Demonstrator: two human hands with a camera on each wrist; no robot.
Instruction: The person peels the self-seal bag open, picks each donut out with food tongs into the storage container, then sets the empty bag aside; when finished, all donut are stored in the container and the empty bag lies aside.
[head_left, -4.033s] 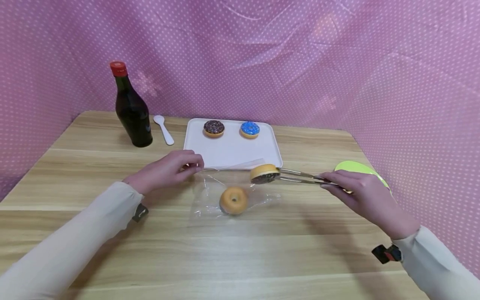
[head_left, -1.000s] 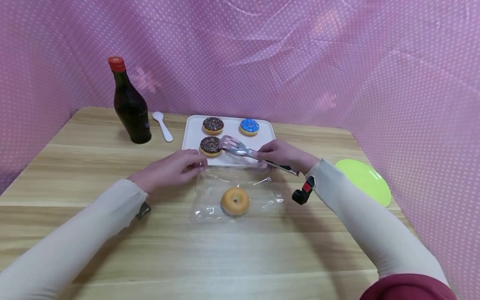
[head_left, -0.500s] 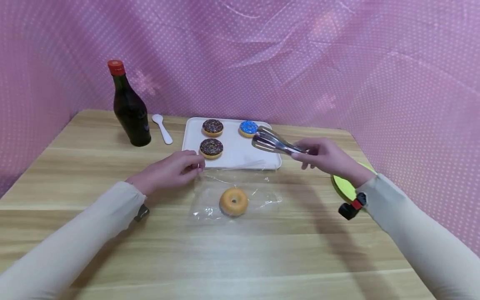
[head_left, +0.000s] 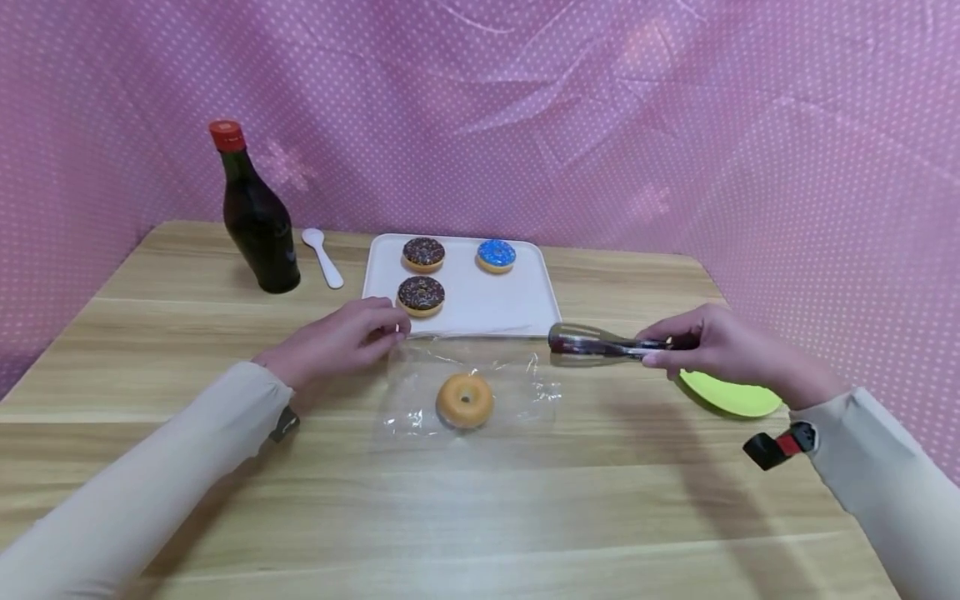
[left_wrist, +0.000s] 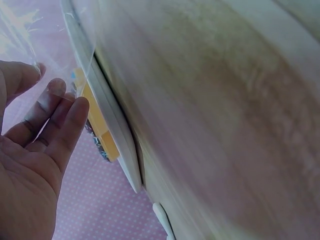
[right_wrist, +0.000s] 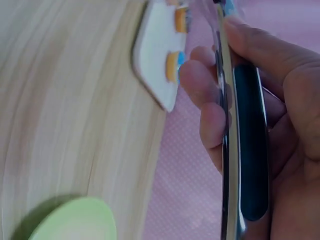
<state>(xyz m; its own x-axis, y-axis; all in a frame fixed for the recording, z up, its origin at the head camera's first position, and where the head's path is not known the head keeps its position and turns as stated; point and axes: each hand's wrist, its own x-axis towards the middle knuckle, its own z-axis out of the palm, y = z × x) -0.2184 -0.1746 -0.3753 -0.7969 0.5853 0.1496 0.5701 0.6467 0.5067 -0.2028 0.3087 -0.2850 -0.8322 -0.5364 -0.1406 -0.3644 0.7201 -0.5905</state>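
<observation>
My left hand (head_left: 341, 340) pinches the upper left edge of a clear plastic bag (head_left: 517, 392), near the tray's front corner. Inside the bag lies a plain golden doughnut (head_left: 453, 402). My right hand (head_left: 723, 346) grips metal tongs (head_left: 592, 343) by their handles; the dark grip pad shows in the right wrist view. The tongs hover right of the bag's mouth with nothing visible between their ends. On the white tray (head_left: 495, 304) sit two chocolate doughnuts with sprinkles, one behind (head_left: 423, 252) and one in front (head_left: 421, 294), plus a blue-iced doughnut (head_left: 497, 254).
A dark bottle (head_left: 258, 221) with a red cap stands at the back left, beside a white spoon (head_left: 322, 257). A lime-green plate (head_left: 731, 396) lies under my right hand. Pink dotted cloth (head_left: 480, 125) hangs behind the wooden table (head_left: 450, 525).
A chocolate doughnut held in the tongs was set on the tray's front left. My right hand then drew back rightward with the tongs. My left hand stays at the bag.
</observation>
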